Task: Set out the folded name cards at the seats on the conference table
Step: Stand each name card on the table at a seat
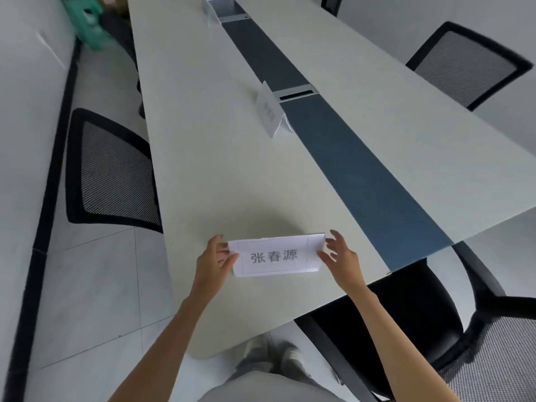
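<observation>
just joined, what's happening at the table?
A person is setting out name cards. Both hands, left hand and right hand, hold the ends of a folded name card over the near end of the conference table; it is not yet standing. One card already stands further along beside the dark centre strip, and another at the far end. Mesh chairs line the sides.

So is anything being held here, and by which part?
Yes: the name card is held over the table by its two short ends, the left hand pinching the left end and the right hand at the right end.
</observation>
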Demonstrator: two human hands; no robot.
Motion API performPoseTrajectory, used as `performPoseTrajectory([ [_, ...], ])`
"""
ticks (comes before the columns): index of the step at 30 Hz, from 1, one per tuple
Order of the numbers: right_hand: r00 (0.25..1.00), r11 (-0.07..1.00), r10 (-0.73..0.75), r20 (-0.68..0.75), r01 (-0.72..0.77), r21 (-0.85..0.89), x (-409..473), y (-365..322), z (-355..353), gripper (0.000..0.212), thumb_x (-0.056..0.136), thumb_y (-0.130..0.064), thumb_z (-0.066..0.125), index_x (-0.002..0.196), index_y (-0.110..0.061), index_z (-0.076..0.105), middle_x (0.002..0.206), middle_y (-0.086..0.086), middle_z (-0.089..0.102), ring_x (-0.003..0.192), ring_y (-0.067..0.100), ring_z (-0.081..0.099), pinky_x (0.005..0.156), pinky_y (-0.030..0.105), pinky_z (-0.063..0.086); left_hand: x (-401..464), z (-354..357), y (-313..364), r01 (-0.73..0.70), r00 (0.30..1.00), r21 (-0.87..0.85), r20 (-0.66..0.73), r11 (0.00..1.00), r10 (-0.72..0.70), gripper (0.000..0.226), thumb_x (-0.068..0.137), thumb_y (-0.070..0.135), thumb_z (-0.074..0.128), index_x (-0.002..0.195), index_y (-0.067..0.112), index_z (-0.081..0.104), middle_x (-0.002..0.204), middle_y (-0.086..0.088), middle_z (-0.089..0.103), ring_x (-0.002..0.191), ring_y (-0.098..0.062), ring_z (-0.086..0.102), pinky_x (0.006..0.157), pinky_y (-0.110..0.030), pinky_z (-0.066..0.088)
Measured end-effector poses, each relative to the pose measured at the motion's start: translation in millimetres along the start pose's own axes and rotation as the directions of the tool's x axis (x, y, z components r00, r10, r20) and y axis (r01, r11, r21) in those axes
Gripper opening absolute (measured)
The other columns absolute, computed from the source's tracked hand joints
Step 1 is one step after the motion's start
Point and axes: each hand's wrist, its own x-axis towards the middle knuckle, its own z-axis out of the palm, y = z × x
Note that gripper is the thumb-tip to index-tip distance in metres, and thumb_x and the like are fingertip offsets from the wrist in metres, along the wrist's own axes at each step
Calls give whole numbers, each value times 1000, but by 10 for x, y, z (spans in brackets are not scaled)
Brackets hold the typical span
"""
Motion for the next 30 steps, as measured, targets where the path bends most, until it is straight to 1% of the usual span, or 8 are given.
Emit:
performPoseTrajectory([
  [3, 998, 999, -45, 33, 44, 26, 5, -31, -73, 53, 90, -17, 53, 139, -17, 33, 137, 6, 50, 124, 22, 48, 100, 26, 37, 100, -100, 3, -63, 993, -24, 102, 998, 65, 55, 80, 12, 63, 131, 12, 42, 123, 3, 52, 112, -13, 51, 93, -21, 40],
  [7, 999, 996, -15, 42, 12, 86, 1, -64, -27, 37, 93, -20, 46, 129, -24, 46, 127, 0, 57, 117, 21, 53, 99, 24, 37, 219, -156, 25, -164, 977, 78, 149, 983, 151, 25, 80, 11, 63, 105, 10, 65, 110, 1, 65, 103, -11, 61, 83, 4, 34],
  [10, 999, 987, -1, -33, 6, 158, 15, -79, 26, 29, 92, -15, 47, 119, -24, 54, 118, -10, 57, 116, 16, 52, 91, 14, 33, 294, -204, 63, -209, 968, 100, 163, 973, 191, 21, 80, 9, 64, 100, 7, 68, 108, -7, 69, 101, 1, 53, 82, 6, 32],
  [13, 997, 973, 2, -74, 15, 229, 39, -126, -57, 27, 90, -13, 51, 110, -31, 56, 114, -9, 61, 108, 9, 56, 95, 19, 37, 363, -277, 246, -269, 950, 88, 188, 959, 250, 22, 80, 13, 64, 101, 8, 68, 105, 2, 67, 98, 11, 52, 80, 6, 34],
  [16, 991, 968, -59, -118, 86, 235, 75, -180, -289, 23, 90, -13, 52, 110, -21, 60, 104, -9, 64, 94, -13, 57, 89, 7, 40, 464, -302, 537, -314, 931, 62, 213, 947, 295, 25, 79, 24, 64, 101, 13, 69, 100, 12, 64, 88, 25, 51, 80, 4, 36],
  [19, 978, 957, -106, -181, 150, 250, 181, -209, -600, 23, 91, -15, 51, 112, -13, 61, 105, -4, 65, 99, -7, 57, 90, 9, 40, 587, -219, 873, -375, 904, 48, 239, 926, 354, 27, 77, 27, 66, 99, 13, 70, 98, 14, 64, 92, 15, 54, 80, 3, 36],
  [23, 962, 950, -103, -253, 170, 260, 420, -124, -1105, 24, 91, -21, 51, 114, -21, 60, 109, -10, 64, 106, -2, 57, 95, 15, 42, 755, 134, 1315, -437, 874, 10, 240, 899, 422, 23, 79, 21, 66, 100, 13, 69, 99, 13, 64, 97, 6, 56, 82, 1, 37],
  [30, 958, 954, -7, -287, 92, 284, 1049, 386, -1777, 27, 92, -16, 48, 117, -18, 58, 114, 0, 62, 114, 17, 54, 98, 26, 38, 1093, 1234, 1644, -334, 909, -28, 254, 942, 330, 24, 79, 15, 65, 101, 6, 68, 105, -6, 70, 93, -9, 62, 77, 3, 38],
])
